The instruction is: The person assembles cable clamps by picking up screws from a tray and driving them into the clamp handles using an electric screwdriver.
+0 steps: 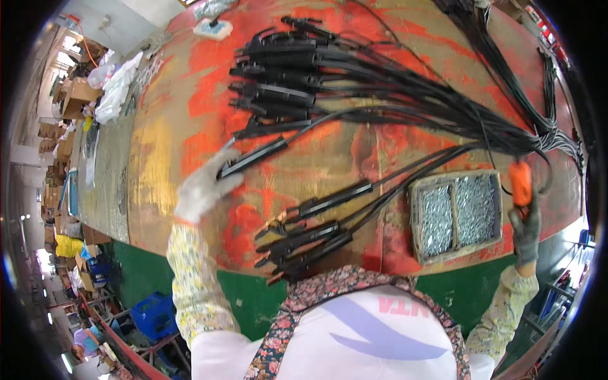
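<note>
My left hand (206,187), in a white glove, is closed on the end of a long black handle-like piece (256,158) fitted to a cable. My right hand (525,231), in a dark grey glove, is wrapped round an orange hand tool (520,183); its exact kind cannot be made out. Between the hands lie several black cable-end pieces (316,234) with copper-coloured tips. Beyond the left hand, a thick row of similar black pieces (278,76) is spread out, their cables running right. Left of the right hand stands a two-part box (415,221) of small shiny metal parts.
The worktable (161,145) has worn red and yellow paint. Its cables gather in a bundle (538,139) at the right, with more dark cables (494,57) at the far right. Plastic bags (117,88) lie along the left. A blue crate (154,315) sits below the table.
</note>
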A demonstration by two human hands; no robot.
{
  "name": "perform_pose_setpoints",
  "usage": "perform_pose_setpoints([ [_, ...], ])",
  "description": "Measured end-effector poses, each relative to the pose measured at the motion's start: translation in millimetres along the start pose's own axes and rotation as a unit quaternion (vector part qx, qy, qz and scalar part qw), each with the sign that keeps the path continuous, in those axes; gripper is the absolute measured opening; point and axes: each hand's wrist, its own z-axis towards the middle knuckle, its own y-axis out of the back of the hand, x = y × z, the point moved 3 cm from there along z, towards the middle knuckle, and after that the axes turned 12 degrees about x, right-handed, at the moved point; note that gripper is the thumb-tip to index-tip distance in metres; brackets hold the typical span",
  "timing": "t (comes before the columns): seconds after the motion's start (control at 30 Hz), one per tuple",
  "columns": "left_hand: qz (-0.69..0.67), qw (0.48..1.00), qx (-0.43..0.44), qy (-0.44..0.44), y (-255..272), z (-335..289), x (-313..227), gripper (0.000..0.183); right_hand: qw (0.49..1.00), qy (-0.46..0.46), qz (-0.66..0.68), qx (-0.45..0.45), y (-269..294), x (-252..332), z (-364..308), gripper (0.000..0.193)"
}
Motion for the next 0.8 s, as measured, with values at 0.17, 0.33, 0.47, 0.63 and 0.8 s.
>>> perform_pose_setpoints([
  [0.17,0.236,0.963,-0.125,-0.035,5.6,44.6,31.6,0.040,0.985,-0.025,-0.124,0.118,-73.6,42.6,45.5,0.052],
  [0.33,0.239,0.939,-0.187,-0.163,-12.4,11.1,-26.5,0.025,0.933,0.016,-0.345,0.097,-87.1,66.1,32.4,0.048],
  [0.47,0.336,0.923,0.148,-0.113,-85.7,-36.6,-52.9,0.019,0.968,0.011,-0.172,0.181,-62.4,110.9,6.7,0.042],
  [0.63,0.487,0.864,0.080,-0.103,-108.1,-51.4,-48.9,0.016,0.876,-0.069,0.354,0.320,-115.4,153.3,-1.4,0.049],
  [0.8,0.442,0.874,0.071,-0.188,-80.2,-34.3,-43.4,0.013,0.655,-0.063,0.647,0.386,-199.0,202.8,6.9,0.060],
])
